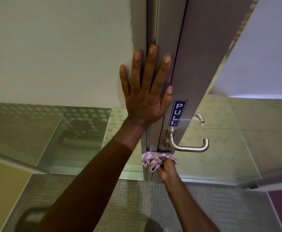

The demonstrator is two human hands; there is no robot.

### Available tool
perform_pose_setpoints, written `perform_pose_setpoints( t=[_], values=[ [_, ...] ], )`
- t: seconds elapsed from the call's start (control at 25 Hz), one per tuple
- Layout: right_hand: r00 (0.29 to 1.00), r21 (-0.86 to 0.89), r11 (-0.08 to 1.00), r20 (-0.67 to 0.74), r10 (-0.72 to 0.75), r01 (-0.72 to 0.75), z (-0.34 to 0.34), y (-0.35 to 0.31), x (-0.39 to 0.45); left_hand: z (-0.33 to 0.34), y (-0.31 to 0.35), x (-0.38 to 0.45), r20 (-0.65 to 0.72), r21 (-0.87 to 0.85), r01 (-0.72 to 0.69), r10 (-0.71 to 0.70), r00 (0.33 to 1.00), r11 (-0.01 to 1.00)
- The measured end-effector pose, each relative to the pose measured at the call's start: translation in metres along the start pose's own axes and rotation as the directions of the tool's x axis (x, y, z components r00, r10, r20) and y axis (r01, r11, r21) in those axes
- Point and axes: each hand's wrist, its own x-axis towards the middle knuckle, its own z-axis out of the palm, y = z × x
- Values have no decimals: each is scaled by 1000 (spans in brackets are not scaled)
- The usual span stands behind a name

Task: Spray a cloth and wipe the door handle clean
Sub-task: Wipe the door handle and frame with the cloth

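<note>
A brushed-steel lever door handle point(189, 147) juts from the metal stile of a glass door point(178, 67), just under a blue PULL sticker point(177, 113). My left hand point(147, 91) lies flat and spread against the door's edge above the handle, holding nothing. My right hand point(166, 168) is closed around a crumpled purple-and-white cloth point(153, 159), which presses on the stile just below and left of the handle. The cloth is not touching the lever itself. No spray bottle is in view.
A second handle point(199, 117) shows through the glass on the door's far side. A frosted, dotted glass panel point(53, 128) stands left of the frame. Grey carpet point(137, 206) covers the floor below, with a metal threshold strip point(204, 180).
</note>
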Motion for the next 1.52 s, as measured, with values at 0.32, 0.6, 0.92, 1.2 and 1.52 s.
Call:
perform_pose_setpoints(
  t=[0.32, 0.6, 0.92, 1.2, 1.52],
  values=[
    [971, -301, 924, 73, -226, 238, 22, 9, -63, 1, -1, 1, 17, 0, -11, 11, 1000, 1000],
    [891, -386, 803, 167, -422, 453, 64, 2, -110, 2, -3, 0, 8, -19, -33, 33, 999, 999],
    [801, -283, 753, 291, -523, 594, 61, -42, -166, 4, -4, -1, 1, -22, -10, 10, 1000, 1000],
    [-152, -536, -712, 740, -655, 454, 64, -103, -160, 4, -4, 0, 7, -31, -18, 18, 1000, 999],
    [39, -475, -845, 876, -481, 245, 31, -84, -120, 4, -4, 0, 11, 2, -27, 27, 1000, 1000]
  ],
)
